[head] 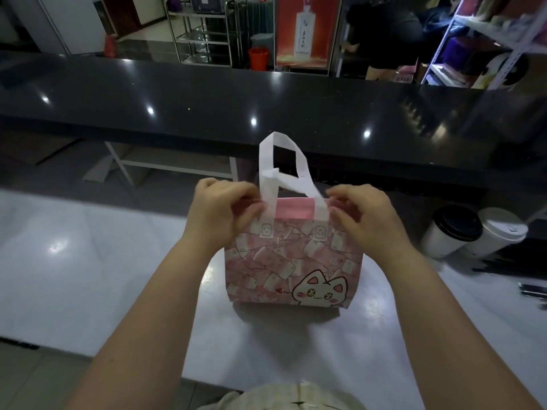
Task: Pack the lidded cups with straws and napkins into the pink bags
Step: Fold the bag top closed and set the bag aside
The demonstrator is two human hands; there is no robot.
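Pink nonwoven bag (293,270), printed with a white cat and scattered cards, stands upright on the white counter (88,261), centred and near the person. Its inside is hidden: only a strip of pink lining shows at the mouth, and the contents cannot be told. Two white handles (281,161) rise above the rim, the nearer one folded and creased. The left hand (220,208) pinches the top edge at the bag's left corner, and the right hand (364,214) pinches it at the right corner. The hands are apart, one on each side of the mouth, with fingers curled on the fabric. To the far right, well apart from the bag, a white cup with a black lid (450,235) stands just beside a white cup with a white lid (494,238). Dark thin items (532,291) lie near them, cut off by the frame edge and too blurred to identify. Open counter lies left of the bag and in front of it. Behind the bag runs a raised black glossy counter (207,96) with spots of reflected light. Beyond it are a metal rack (204,31), a red bucket (258,58), a poster showing a bottle (305,28), a person in dark clothes (384,34) bent over, and shelving (473,39) at right.
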